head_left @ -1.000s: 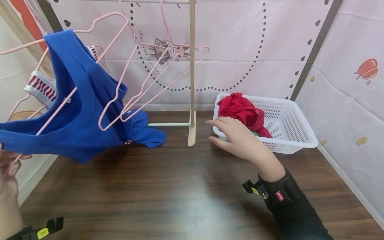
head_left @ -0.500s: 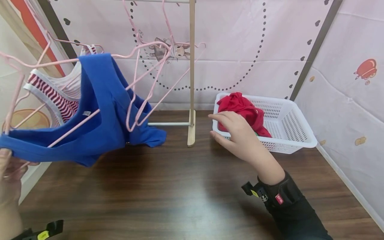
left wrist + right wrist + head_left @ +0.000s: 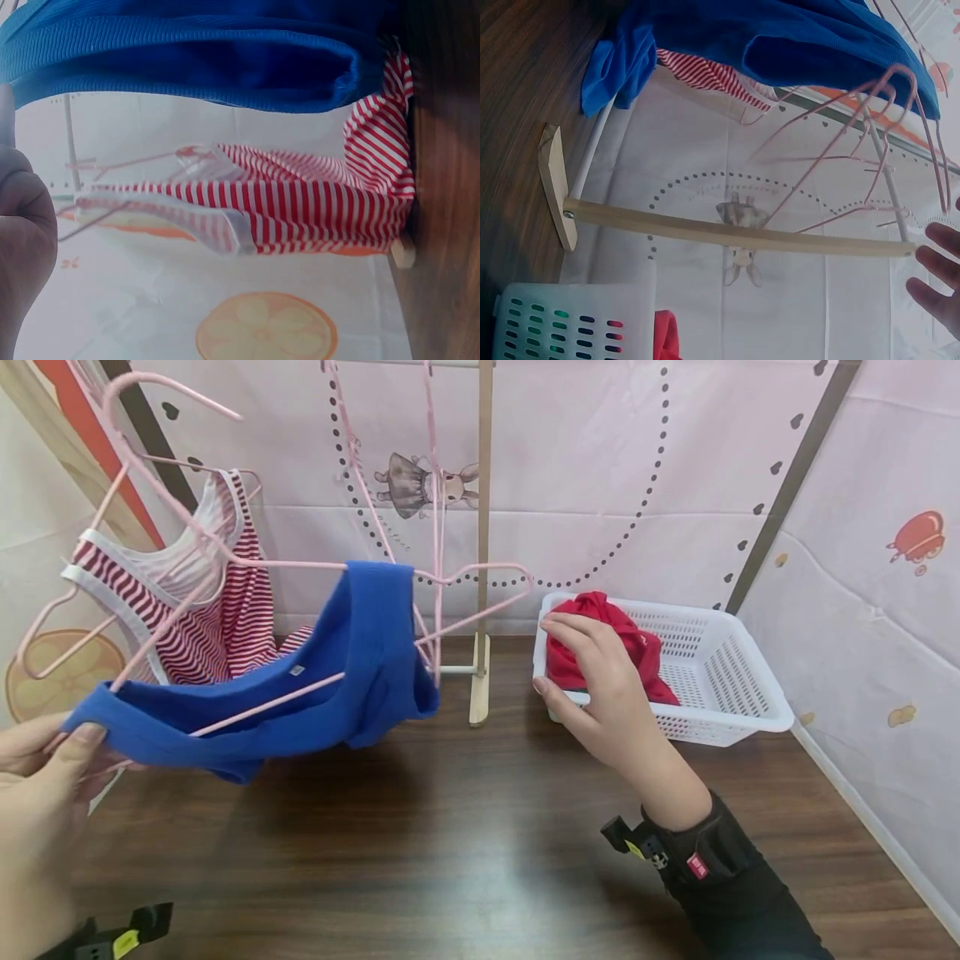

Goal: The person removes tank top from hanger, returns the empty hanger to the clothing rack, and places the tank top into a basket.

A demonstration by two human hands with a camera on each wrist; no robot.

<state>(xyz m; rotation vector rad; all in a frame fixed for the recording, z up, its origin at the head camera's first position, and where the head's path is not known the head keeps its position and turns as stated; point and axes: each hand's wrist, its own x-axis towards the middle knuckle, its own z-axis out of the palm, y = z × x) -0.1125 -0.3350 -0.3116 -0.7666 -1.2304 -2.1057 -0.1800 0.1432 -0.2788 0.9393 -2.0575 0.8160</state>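
Observation:
At the left, my left hand [image 3: 37,802] pinches one strap of a blue tank top [image 3: 382,652] together with the pink hanger [image 3: 292,564] inside it. The other strap hangs over the hanger's right arm, and the hook points up at the upper left. In the left wrist view, the top's ribbed opening [image 3: 225,41] stretches away from the fingers. My right hand [image 3: 611,702] hovers at the left end of the white basket, fingers relaxed and holding nothing. A crumpled red garment [image 3: 611,639] lies in that basket, partly behind the hand.
A striped tank top [image 3: 251,602] on a hanger hangs behind the blue one. More pink hangers hang beside the rack's wooden post [image 3: 484,510]. The white basket [image 3: 776,720] stands at the right on the brown table [image 3: 465,860], near the wall.
The left hand has moved right with the blue tank top and its hanger. The hanger has swung round, its right arm now reaching the rack post. The right hand has shifted slightly.

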